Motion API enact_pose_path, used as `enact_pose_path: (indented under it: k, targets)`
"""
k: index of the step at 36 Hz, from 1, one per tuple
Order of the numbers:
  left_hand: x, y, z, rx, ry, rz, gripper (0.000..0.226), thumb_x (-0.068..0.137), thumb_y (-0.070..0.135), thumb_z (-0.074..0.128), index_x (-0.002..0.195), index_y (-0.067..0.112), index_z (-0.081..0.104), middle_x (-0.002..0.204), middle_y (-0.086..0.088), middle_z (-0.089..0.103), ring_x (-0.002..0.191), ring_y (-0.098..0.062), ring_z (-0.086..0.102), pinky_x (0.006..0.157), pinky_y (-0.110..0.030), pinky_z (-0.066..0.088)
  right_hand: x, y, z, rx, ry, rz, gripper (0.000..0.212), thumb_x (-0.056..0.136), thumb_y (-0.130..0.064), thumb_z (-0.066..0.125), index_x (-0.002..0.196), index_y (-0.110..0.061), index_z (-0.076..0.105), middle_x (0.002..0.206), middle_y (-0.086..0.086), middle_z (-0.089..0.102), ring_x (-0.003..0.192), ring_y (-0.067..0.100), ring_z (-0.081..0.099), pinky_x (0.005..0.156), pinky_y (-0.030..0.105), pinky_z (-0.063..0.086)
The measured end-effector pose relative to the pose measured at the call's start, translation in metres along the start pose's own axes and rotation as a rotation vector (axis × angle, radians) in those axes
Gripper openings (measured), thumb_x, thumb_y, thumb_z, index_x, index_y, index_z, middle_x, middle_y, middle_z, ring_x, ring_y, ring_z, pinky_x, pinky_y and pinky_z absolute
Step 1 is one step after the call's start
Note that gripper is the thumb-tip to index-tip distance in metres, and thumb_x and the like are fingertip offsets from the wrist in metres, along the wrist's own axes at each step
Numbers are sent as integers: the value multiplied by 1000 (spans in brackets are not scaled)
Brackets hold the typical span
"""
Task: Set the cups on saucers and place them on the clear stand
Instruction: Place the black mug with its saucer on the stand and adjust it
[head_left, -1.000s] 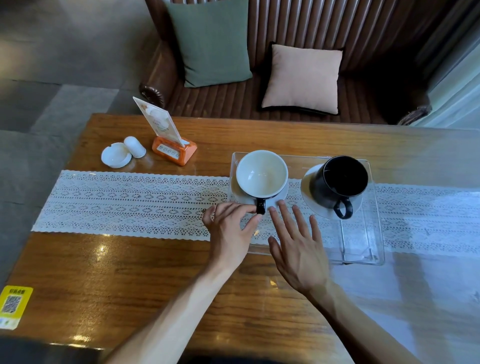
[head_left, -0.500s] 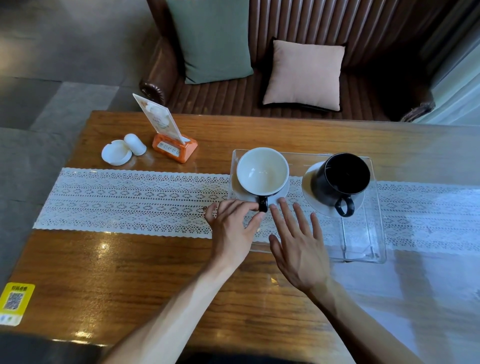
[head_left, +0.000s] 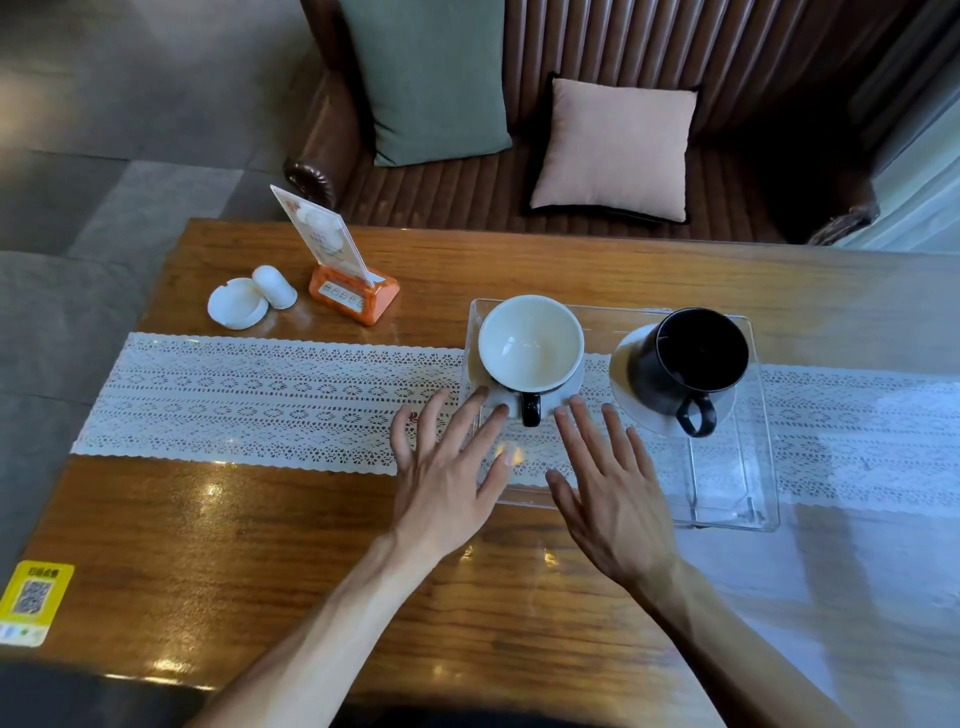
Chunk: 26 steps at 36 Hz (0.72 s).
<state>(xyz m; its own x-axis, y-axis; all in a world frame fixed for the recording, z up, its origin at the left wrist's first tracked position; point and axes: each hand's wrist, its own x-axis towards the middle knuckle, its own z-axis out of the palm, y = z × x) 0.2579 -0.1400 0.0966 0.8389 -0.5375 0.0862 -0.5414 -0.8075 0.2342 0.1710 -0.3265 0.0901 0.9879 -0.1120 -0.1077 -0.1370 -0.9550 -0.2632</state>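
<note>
A clear stand (head_left: 727, 499) rests on the lace runner at the table's middle right. On its left part a white cup (head_left: 530, 343) with a black handle sits on a white saucer (head_left: 571, 387). On its right part a black cup (head_left: 691, 364) sits on another white saucer (head_left: 626, 364). My left hand (head_left: 447, 467) hovers with fingers spread just in front of the white cup's saucer, fingertips near its rim. My right hand (head_left: 613, 488) lies open over the stand's front, to the right of the black handle. Neither hand holds anything.
A white lace runner (head_left: 260, 400) crosses the wooden table (head_left: 260, 561). At the back left stand a white ashtray (head_left: 236, 310), a small white shaker (head_left: 275, 287) and an orange card holder (head_left: 353, 293). A brown sofa with green and pink cushions is behind.
My left hand has let go of the cup's black handle and spread its fingers. My right hand has stayed open and barely moved.
</note>
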Motion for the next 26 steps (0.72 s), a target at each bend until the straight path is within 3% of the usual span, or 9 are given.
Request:
enact_pose_path:
  k: [10,26]
  targets:
    - [2,-5,-2,76,-98,-14,48,97,53,34,141,35,44,154,10,39,141,-27,30,113,-57,15,0,-3,3,-16,24,-3,62,102,-44,35,159,-24,16,166,-3,18,153,31,16,123,52,21]
    - [5,-8,-3,94,-115,-8,50,97,55,29,138,31,47,153,8,40,141,-27,31,115,-59,14,0,-3,3,11,20,-9,60,103,-45,30,159,-29,14,166,-7,15,154,29,12,123,51,17]
